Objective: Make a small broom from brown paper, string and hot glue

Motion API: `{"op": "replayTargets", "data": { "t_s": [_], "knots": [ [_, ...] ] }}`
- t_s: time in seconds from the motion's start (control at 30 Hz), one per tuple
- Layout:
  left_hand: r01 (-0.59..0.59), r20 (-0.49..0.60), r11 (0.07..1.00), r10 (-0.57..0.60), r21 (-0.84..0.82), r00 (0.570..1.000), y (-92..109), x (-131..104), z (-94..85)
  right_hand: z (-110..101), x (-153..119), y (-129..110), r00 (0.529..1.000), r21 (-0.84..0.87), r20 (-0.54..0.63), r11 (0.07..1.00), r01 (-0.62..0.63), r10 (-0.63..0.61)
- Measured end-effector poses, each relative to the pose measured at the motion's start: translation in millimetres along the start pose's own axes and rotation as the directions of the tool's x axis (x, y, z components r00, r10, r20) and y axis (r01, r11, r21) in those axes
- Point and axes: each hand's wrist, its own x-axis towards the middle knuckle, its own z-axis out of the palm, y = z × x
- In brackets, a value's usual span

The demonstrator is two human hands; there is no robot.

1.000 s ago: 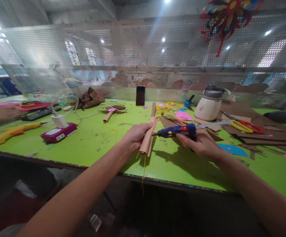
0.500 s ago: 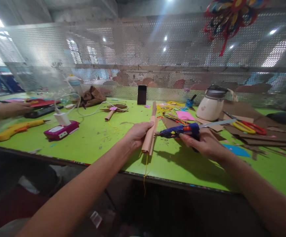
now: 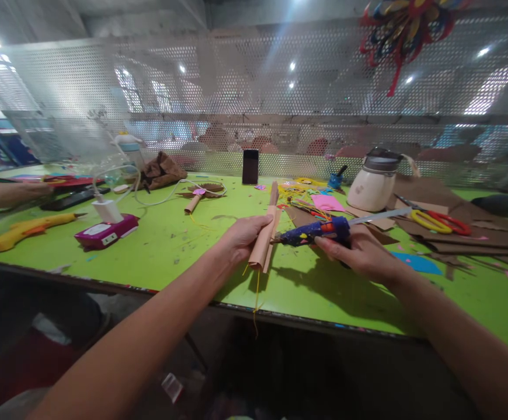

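My left hand (image 3: 247,234) is closed on a rolled brown paper tube (image 3: 263,242), its thumb on top. Yellow string (image 3: 257,291) hangs from the tube's near end, past the table edge. A dark blue glue gun (image 3: 313,232) is gripped in my right hand (image 3: 363,251); its nozzle meets the tube's right side, and a clear glue stick (image 3: 379,216) sticks out of its back. Beyond my left hand lies a smaller paper tube (image 3: 193,203) with a jagged brown piece and a pink bit.
On the green table (image 3: 170,245) are a yellow glue gun (image 3: 30,230), a magenta power adapter (image 3: 105,231), a phone (image 3: 250,167), a cream jug (image 3: 373,181), scissors (image 3: 438,221) and brown sheets (image 3: 477,239). Another person's hand (image 3: 21,193) is at the far left.
The view has shifted slightly. The glue gun's nozzle has moved slightly nearer along the tube's right side, and the tube's near end looks a little more tilted.
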Motion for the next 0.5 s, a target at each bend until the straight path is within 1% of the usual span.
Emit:
{"op": "replayTargets", "data": {
  "t_s": [0.2, 0.33, 0.4, 0.5],
  "knots": [
    [0.015, 0.011, 1.000, -0.015, 0.011, 1.000, 0.7, -0.5, 0.2, -1.3, 1.1, 2.1, 0.999, -0.001, -0.034, 1.000, -0.002, 0.002],
    [0.023, -0.029, 1.000, -0.022, 0.020, 0.999, 2.3, -4.0, 3.1, 0.3, 2.4, 4.9, 0.998, 0.001, -0.058, 1.000, -0.011, 0.011],
    [0.026, -0.040, 0.999, -0.025, 0.019, 0.999, 2.7, -4.3, 3.8, 0.4, 2.1, 4.3, 0.998, -0.002, -0.054, 1.000, -0.010, 0.010],
    [0.012, -0.032, 1.000, -0.011, 0.017, 0.999, 2.7, -3.1, 3.7, -0.1, 0.9, 0.9, 1.000, 0.005, -0.013, 1.000, 0.018, -0.018]
  ]
}}
